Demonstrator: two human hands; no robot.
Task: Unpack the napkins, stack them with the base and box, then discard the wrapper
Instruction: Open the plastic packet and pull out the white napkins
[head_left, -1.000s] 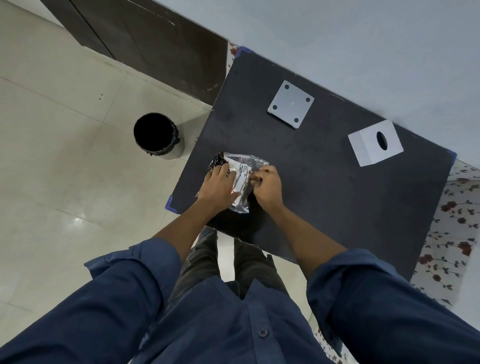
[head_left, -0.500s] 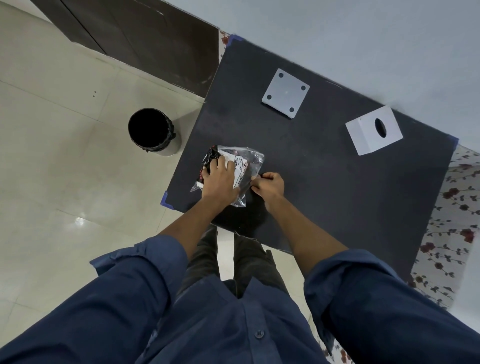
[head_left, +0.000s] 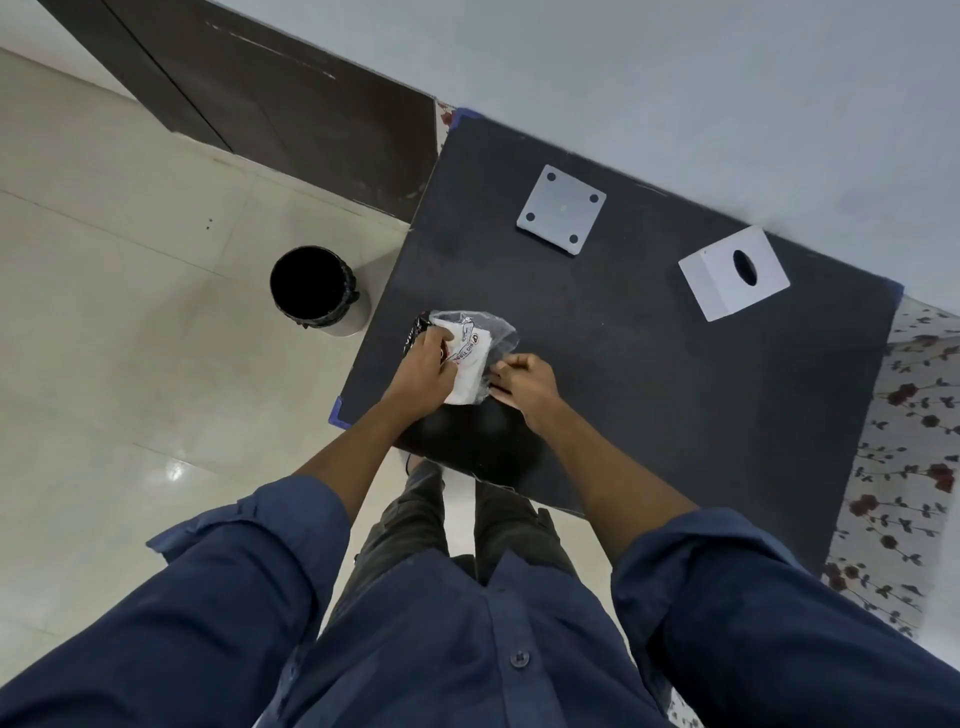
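A pack of white napkins (head_left: 467, 364) in a clear printed plastic wrapper (head_left: 498, 332) lies near the front left corner of the black table (head_left: 649, 374). My left hand (head_left: 423, 371) presses on the pack's left side, fingers curled over it. My right hand (head_left: 524, 379) pinches the wrapper's right edge. A flat grey square base (head_left: 562, 215) with a hole at each corner lies at the table's far side. A white box (head_left: 733, 273) with an oval slot on top stands to its right.
A black-lined waste bin (head_left: 311, 288) stands on the tiled floor just left of the table. A dark wooden panel (head_left: 291, 104) runs along the wall at the back left. A floral cloth (head_left: 904, 441) borders the table's right edge.
My right hand has slid off the pack to its right edge, and more white napkin shows under the plastic. My left hand stays on the pack. The camera view has shifted slightly.
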